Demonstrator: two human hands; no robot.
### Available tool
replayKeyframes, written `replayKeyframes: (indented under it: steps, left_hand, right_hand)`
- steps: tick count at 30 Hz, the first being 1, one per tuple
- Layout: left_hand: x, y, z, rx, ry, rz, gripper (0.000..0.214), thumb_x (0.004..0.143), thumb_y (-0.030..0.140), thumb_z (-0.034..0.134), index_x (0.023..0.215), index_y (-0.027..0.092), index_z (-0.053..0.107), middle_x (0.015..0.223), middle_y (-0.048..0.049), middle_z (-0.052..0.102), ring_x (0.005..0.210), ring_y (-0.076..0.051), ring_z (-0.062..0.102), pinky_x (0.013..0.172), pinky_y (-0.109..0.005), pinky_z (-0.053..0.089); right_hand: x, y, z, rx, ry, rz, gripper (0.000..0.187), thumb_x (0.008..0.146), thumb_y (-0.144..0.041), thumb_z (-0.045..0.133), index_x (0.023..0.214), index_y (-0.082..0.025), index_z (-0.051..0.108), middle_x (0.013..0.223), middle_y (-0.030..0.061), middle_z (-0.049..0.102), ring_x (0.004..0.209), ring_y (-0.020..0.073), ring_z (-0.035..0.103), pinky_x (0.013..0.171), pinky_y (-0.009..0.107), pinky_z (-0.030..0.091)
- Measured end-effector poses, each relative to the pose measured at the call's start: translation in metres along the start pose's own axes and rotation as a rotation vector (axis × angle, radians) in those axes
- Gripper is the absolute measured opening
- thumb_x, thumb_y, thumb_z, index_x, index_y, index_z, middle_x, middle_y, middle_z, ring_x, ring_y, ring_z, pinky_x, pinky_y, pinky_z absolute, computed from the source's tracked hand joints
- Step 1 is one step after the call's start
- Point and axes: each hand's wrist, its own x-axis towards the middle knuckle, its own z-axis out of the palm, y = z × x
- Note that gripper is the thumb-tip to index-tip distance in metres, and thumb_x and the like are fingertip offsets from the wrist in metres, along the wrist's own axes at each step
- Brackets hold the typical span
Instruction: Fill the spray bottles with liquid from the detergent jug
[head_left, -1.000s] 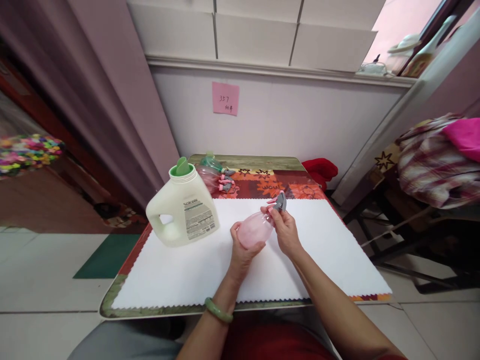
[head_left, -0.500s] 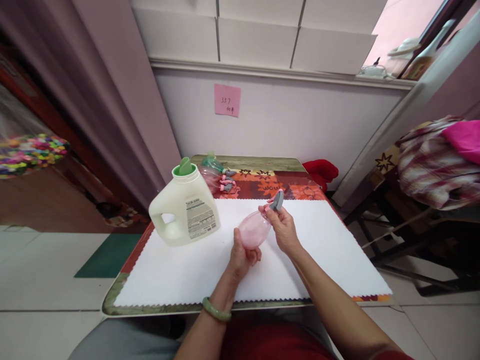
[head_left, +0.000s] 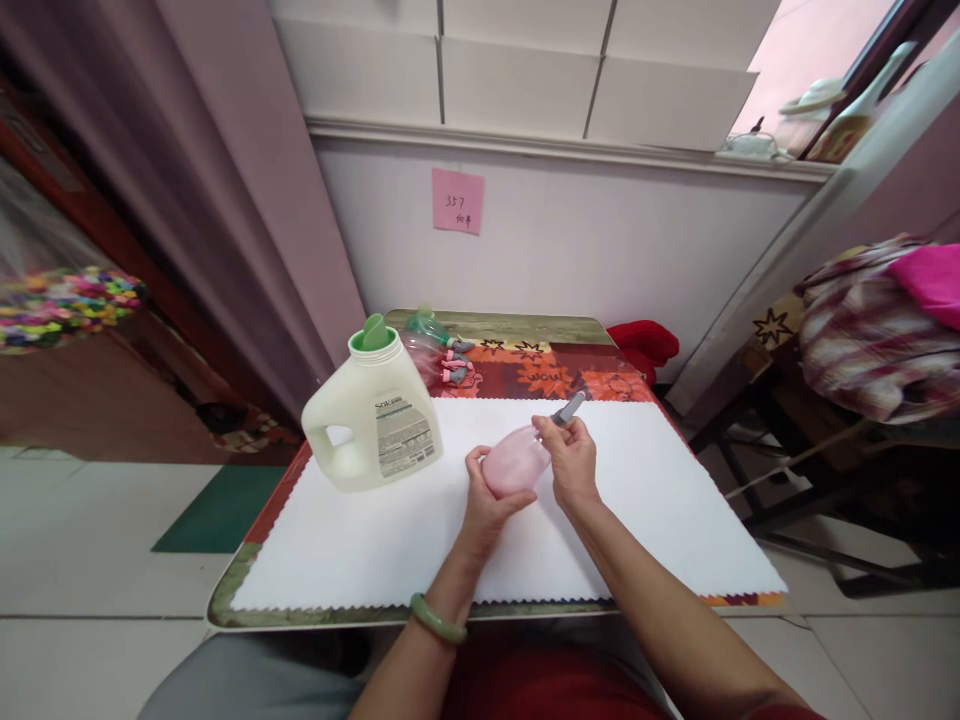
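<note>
A pink see-through spray bottle (head_left: 516, 462) lies tilted between my two hands above the white mat (head_left: 360, 550). My left hand (head_left: 489, 505) is wrapped round its rounded body from below and the left. At the neck, the fingers of my right hand (head_left: 571, 455) grip the grey spray head (head_left: 571, 407), which points up and to the right; they hide most of the collar. Left of the hands stands a large cream jug (head_left: 375, 420) with a handle, a grey label and a green spout (head_left: 373, 331) in its open mouth.
Behind the jug, a green spray bottle (head_left: 425, 326) and another pink spray bottle (head_left: 424, 357) lie on the patterned table (head_left: 540, 372). A pink note (head_left: 458, 201) is stuck to the wall. Plaid cloth (head_left: 862, 330) hangs at the right.
The spray head has turned round at the neck under my right hand. My left hand has shifted its grip, its thumb now across the bottle's lower side. The jug has stayed put.
</note>
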Motion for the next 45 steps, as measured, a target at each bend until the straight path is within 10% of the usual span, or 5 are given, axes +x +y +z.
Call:
replayKeyframes:
  steps: [6, 12, 18, 31, 45]
  left_hand:
    - [0.004, -0.006, -0.005, 0.205, 0.198, 0.208, 0.103, 0.039, 0.036, 0.1, 0.123, 0.026, 0.043, 0.125, -0.0082, 0.049, 0.107, -0.027, 0.058, 0.091, -0.037, 0.048]
    - [0.002, 0.002, 0.004, -0.301, -0.024, -0.017, 0.101, 0.064, 0.063, 0.087, 0.147, 0.023, 0.045, 0.142, -0.0171, 0.057, 0.13, -0.035, 0.055, 0.108, -0.045, 0.042]
    - [0.005, 0.007, -0.004, -0.492, -0.237, -0.442, 0.1, 0.073, 0.097, 0.04, 0.116, 0.011, 0.07, 0.083, -0.0154, 0.074, 0.054, -0.019, 0.061, 0.043, -0.028, 0.04]
    - [-0.004, 0.018, 0.001, -0.32, -0.084, -0.196, 0.077, 0.057, 0.027, 0.095, 0.118, 0.027, 0.048, 0.113, -0.0042, 0.065, 0.095, -0.021, 0.065, 0.076, -0.03, 0.052]
    - [-0.003, 0.015, 0.004, -0.376, -0.244, -0.15, 0.092, 0.054, 0.033, 0.098, 0.136, 0.023, 0.059, 0.139, -0.0146, 0.063, 0.125, -0.034, 0.059, 0.103, -0.044, 0.047]
  right_hand:
    - [-0.005, 0.006, 0.013, 0.06, 0.045, 0.013, 0.049, 0.07, -0.052, 0.086, 0.078, -0.025, 0.046, 0.073, -0.0039, 0.07, 0.073, 0.0161, 0.066, 0.072, 0.03, 0.05]
    - [-0.006, -0.013, 0.006, 0.032, -0.131, 0.019, 0.047, 0.073, -0.053, 0.085, 0.1, -0.023, 0.063, 0.09, 0.0025, 0.077, 0.088, 0.0219, 0.071, 0.082, 0.036, 0.054]
    - [-0.005, -0.022, 0.0, -0.03, -0.396, -0.039, 0.041, 0.082, -0.051, 0.08, 0.107, -0.023, 0.064, 0.104, 0.0072, 0.08, 0.099, 0.0244, 0.073, 0.094, 0.041, 0.053]
    - [-0.01, -0.013, 0.002, -0.054, -0.055, -0.021, 0.04, 0.074, -0.051, 0.084, 0.094, -0.024, 0.062, 0.077, -0.0025, 0.072, 0.075, 0.0177, 0.065, 0.074, 0.032, 0.051]
    - [-0.006, -0.03, 0.002, -0.047, -0.274, -0.038, 0.031, 0.085, -0.052, 0.073, 0.075, -0.024, 0.066, 0.084, 0.0043, 0.08, 0.089, 0.0254, 0.075, 0.094, 0.045, 0.055]
